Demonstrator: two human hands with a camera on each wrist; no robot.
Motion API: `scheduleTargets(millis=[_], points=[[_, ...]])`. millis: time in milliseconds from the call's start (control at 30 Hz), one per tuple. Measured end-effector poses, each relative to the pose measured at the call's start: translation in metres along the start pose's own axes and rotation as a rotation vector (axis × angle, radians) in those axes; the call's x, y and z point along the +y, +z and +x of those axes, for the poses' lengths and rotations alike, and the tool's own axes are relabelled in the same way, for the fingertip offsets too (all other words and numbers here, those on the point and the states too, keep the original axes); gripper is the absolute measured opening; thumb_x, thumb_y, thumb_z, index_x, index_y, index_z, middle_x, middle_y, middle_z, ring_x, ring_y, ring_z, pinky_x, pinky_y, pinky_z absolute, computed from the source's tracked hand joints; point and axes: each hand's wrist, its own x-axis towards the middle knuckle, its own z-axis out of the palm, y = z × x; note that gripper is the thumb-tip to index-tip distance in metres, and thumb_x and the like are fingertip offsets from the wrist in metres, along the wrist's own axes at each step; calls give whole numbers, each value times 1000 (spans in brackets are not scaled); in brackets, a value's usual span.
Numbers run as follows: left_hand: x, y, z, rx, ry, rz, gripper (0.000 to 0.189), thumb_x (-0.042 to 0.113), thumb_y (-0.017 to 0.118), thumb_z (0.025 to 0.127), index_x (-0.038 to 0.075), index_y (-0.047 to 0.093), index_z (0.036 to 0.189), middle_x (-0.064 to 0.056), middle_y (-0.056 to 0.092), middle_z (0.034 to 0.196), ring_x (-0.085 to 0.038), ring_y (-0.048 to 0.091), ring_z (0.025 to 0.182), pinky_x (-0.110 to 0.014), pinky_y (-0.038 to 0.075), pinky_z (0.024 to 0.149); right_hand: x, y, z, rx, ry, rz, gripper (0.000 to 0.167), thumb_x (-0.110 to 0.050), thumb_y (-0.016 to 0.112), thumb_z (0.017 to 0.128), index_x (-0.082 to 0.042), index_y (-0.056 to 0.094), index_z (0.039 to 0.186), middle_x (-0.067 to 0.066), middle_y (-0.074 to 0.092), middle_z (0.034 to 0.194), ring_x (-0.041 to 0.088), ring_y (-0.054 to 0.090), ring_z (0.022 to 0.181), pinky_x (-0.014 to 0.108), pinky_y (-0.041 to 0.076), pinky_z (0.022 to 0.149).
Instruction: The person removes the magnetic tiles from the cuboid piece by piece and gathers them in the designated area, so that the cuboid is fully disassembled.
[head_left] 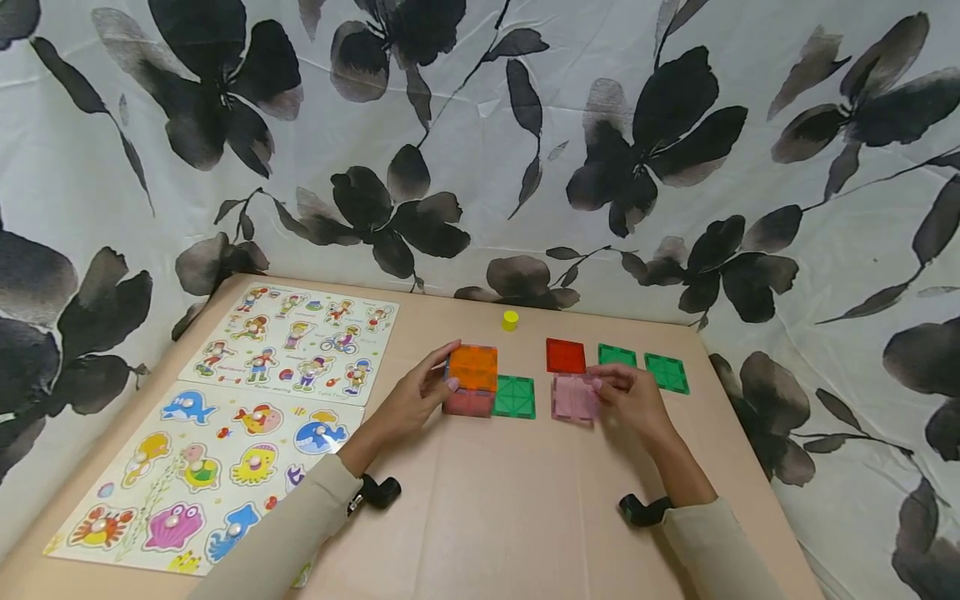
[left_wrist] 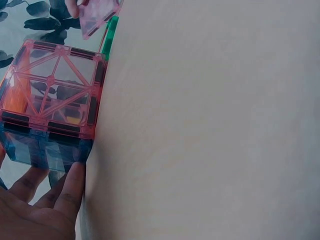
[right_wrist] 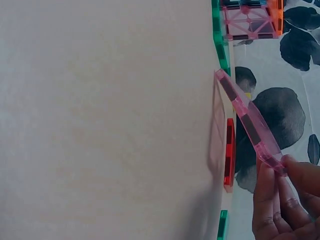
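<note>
Tile box point(head_left: 472, 372) is located on the surface point(head_left: 510, 517), toward its far edge; clock bearings below are read from it, 12 o'clock being away from the person. Floral cloth point(head_left: 517, 133) hangs behind. Sea-animal board point(head_left: 225, 457) lies flat at 8 o'clock, with children board point(head_left: 292, 335) adjoining it at between 9 and 10 o'clock.

Left hand point(head_left: 408, 408): grip clamped on the tile box at its 9 o'clock side, fingers on the blue panel point(left_wrist: 45, 150). Right hand point(head_left: 637, 404), at 3 o'clock: grip together on one edge of a pink tile point(head_left: 573, 400), thumb against fingers. That tile is tilted, gripped edge raised, opposite edge close to the surface; contact cannot be confirmed.

Box construction: orange panel point(head_left: 475, 362) on top, pink panel point(left_wrist: 55, 85) on the 6 o'clock face.

Loose pieces: green tile point(head_left: 514, 398) just beside the box at 3 o'clock; red tile point(head_left: 565, 356) between 2 and 3 o'clock; two further green tiles point(head_left: 667, 373) at 3 o'clock, one partly hidden by the right hand. Smallest item: yellow cylinder point(head_left: 510, 321), at 1 o'clock.
</note>
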Motion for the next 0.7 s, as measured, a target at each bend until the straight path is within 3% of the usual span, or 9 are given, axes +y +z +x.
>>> scheduleTargets(millis=[167,367,533,700], points=[[3,1,1,1,-4,9,63,27,58,111,24,31,169,-1,33,174,-36,40,157,-56,41,125,5,1,2,-18,11,-134,29,-4,65,104,-4,72,133,21,77,121,27,74,103,21,64,84],[5,1,0,-8,0,8,64,28,57,112,25,30,169,-3,31,175,-38,39,158,-56,39,125,0,8,1,16,-17,-351,30,-11,65,105,-10,72,134,16,75,130,34,70,113,45,65,93],[7,1,0,-4,5,16,64,27,58,111,22,30,169,-5,32,175,-40,39,157,-57,39,125,-11,20,1,-6,-87,-355,32,-10,72,101,-11,72,134,15,75,130,34,70,112,49,65,94],[8,2,0,-4,-6,9,64,27,57,112,21,29,169,-4,32,175,-39,39,158,-57,39,125,-21,37,5,-98,-137,-318,40,-9,79,96,-10,72,135,14,74,132,33,72,113,46,65,95]])
